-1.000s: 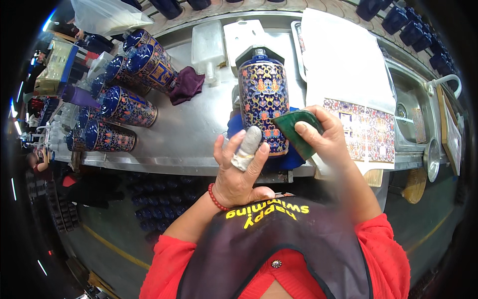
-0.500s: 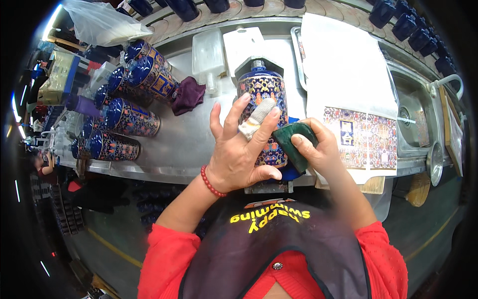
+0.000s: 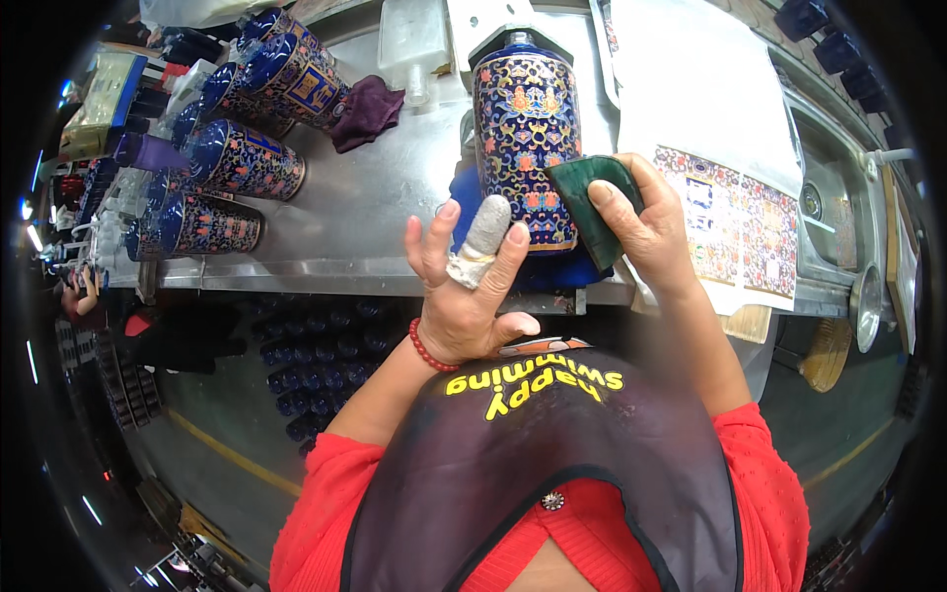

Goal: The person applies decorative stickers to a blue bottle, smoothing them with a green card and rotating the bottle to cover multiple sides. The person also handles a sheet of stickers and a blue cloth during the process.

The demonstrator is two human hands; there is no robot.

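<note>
A dark blue bottle (image 3: 529,138) covered in a floral pattern lies in front of me, its neck pointing away. My right hand (image 3: 646,222) pinches a dark green flat scraper (image 3: 599,202) between thumb and fingers, with the scraper's edge near the bottle's lower right side. Off the bottle's lower left corner, my left hand (image 3: 464,281) holds nothing and its fingers are spread. One of its fingers wears a grey cloth cover (image 3: 486,229). Under the near end of the bottle shows a blue cloth (image 3: 562,269).
Several patterned bottles (image 3: 247,158) stand at the left beside a purple cloth (image 3: 370,111). A clear plastic container (image 3: 412,44) lies farther back. On the right are white paper (image 3: 681,79), patterned sheets (image 3: 725,222) and a metal sink (image 3: 824,178) with a strainer (image 3: 865,306).
My left hand has drawn back off the bottle, baring its pattern. My right hand still holds the scraper at the bottle's right side. The view has tilted nearer to me.
</note>
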